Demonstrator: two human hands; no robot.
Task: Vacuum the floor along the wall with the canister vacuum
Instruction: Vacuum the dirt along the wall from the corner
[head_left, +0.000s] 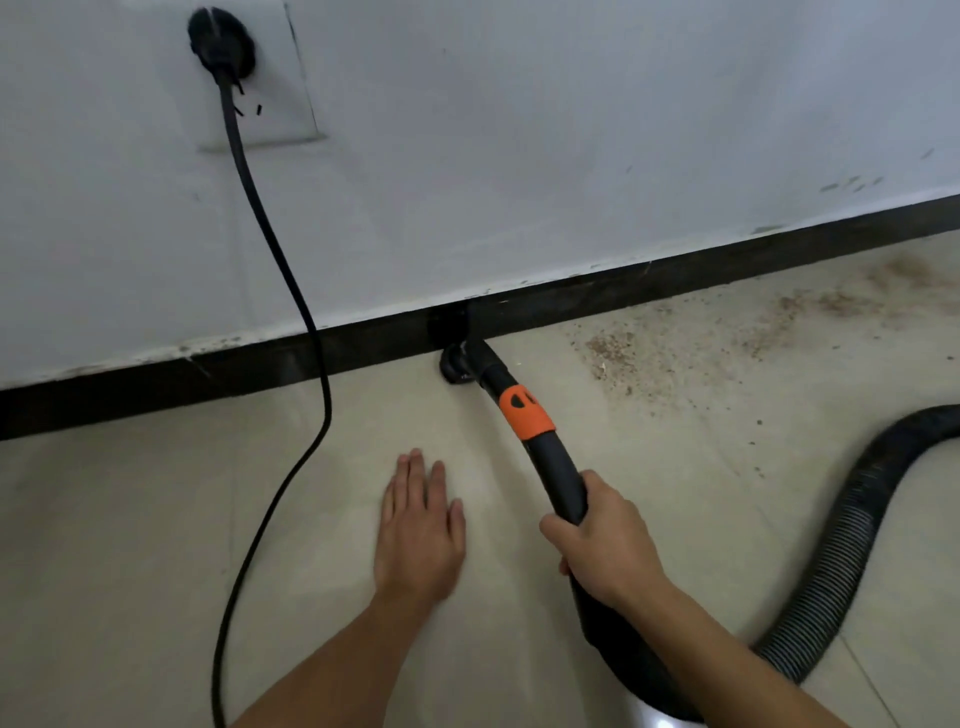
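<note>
Your left hand (418, 525) lies flat on the floor (130, 519), fingers straight and together, just left of the vacuum wand (551, 467). Your right hand (605, 543) grips that wand; its nozzle (456, 366) touches the baseboard (156, 379), with gritty debris (613, 353) right of the wand.

The left hand (418, 540) and right hand (608, 551) are bare, the 2 forearms uncovered to the frame's edge.

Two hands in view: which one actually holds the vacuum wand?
The right hand, its fingers curled round the black wand. The left hand is spread flat, fingers straight, holding nothing.
</note>
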